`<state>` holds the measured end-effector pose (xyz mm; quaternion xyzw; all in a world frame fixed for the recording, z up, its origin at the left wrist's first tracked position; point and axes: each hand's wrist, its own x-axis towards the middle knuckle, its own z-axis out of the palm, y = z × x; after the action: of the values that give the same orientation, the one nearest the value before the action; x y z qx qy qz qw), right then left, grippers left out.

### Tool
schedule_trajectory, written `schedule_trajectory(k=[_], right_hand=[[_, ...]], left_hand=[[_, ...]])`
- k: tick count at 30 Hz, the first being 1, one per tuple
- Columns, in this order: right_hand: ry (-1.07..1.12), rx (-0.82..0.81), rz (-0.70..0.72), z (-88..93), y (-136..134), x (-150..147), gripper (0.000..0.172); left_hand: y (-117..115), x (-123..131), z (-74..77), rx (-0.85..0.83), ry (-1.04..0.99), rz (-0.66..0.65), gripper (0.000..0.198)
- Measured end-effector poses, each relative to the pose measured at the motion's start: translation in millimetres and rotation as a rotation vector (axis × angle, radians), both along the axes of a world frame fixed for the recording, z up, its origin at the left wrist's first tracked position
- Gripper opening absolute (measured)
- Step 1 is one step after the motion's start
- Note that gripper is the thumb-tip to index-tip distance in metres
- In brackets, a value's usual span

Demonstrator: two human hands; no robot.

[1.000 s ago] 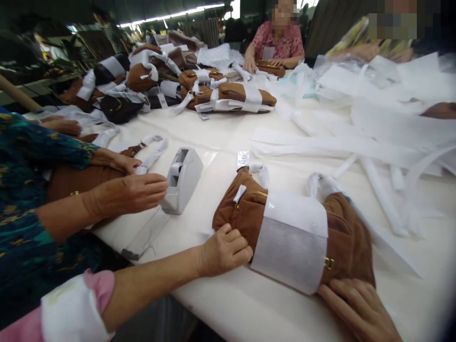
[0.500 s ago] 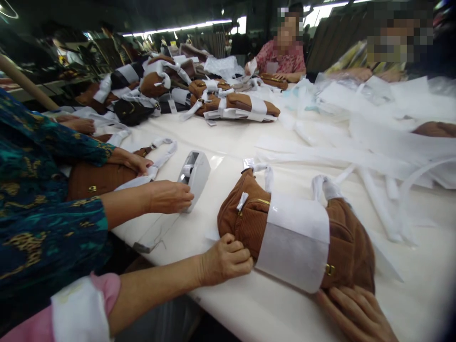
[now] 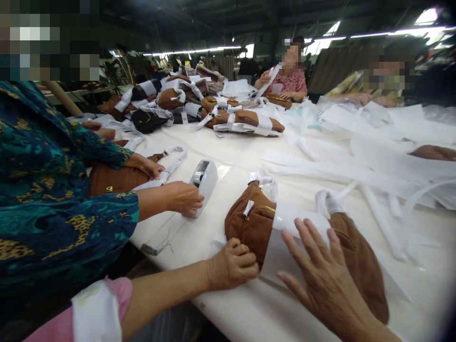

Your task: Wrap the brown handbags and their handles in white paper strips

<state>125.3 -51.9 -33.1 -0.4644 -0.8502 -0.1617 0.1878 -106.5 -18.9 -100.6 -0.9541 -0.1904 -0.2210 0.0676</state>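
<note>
- Head view: the bag [image 3: 251,223], brown and ribbed, lies on the bench [image 3: 235,313] right in front of the person, between and beneath their two hands.
- The left hand [image 3: 235,265] is curled into a fist against the bag's lower left edge; its fingertips are hidden, so I cannot tell what they pinch.
- The right hand [image 3: 317,266] is spread wide, palm down, thumb apart from the fingers, over the middle and right of the bag. It grips nothing; whether the palm presses down or hovers, I cannot tell.
- A pale wrap [image 3: 285,218] runs around the bag's middle, partly covered by the right hand's fingers. The bag's left end shows just beyond the left hand, its right end beyond the right hand.
- A white-covered strap [image 3: 322,202] rises at the bag's far side; a small white cover [image 3: 248,207] sits on the zip pull.
- Left of the bag, well apart from the right hand, stands a tape dispenser [image 3: 208,187]. A co-worker's hand [image 3: 185,197] is at its near side; that person's other hand [image 3: 147,166] is at a second brown bag [image 3: 114,179].
- Farther back lies a heap of bags [image 3: 174,97]; paper strips [image 3: 381,223] lie to the right.
</note>
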Motion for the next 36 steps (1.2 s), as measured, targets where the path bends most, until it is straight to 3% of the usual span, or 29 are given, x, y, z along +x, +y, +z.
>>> schedule_trajectory(k=[4,8,12,16,18,22,24,26,28,32,36], right_hand=[[-0.072,-0.141,-0.05,-21.9,26.1,-14.5,0.068],[-0.081,-0.204,-0.074,-25.9,36.9,-5.7,0.072],[-0.082,-0.218,-0.064,-29.7,36.4,-7.6,0.078],[-0.083,-0.198,-0.067,-32.8,32.0,-16.0,0.078],[-0.079,-0.203,-0.07,-27.9,28.3,-17.0,0.076],[-0.01,-0.188,0.01,-12.7,14.0,-0.7,0.063],[0.149,-0.079,-0.083,-14.1,4.5,15.7,0.059],[0.25,0.02,-0.263,-26.5,-3.8,32.9,0.057],[0.223,0.011,-0.378,-45.7,-9.1,46.5,0.059],[0.191,-0.045,-0.392,-72.8,-10.1,57.6,0.067],[0.203,-0.054,-0.355,-74.8,-6.1,59.2,0.069]], left_hand=[[0.4,3.0,0.7,-0.016,-0.054,0.009,0.008],[3.1,6.4,7.5,-0.065,-0.083,0.017,0.013],[9.1,15.9,34.4,-0.235,-0.134,0.079,0.015],[29.2,40.5,55.8,-0.173,-0.437,0.222,0.03],[41.3,52.3,49.6,-0.124,-0.412,0.25,0.042],[51.7,60.9,23.2,-0.106,-0.226,0.267,0.059],[49.3,59.6,18.1,-0.093,-0.198,0.268,0.062],[44.9,57.7,19.6,-0.094,-0.175,0.24,0.064],[40.4,56.7,23.2,-0.107,-0.149,0.207,0.066],[31.6,55.4,23.2,-0.122,-0.143,0.113,0.076],[26.7,52.5,18.2,-0.217,-0.146,0.079,0.077]])
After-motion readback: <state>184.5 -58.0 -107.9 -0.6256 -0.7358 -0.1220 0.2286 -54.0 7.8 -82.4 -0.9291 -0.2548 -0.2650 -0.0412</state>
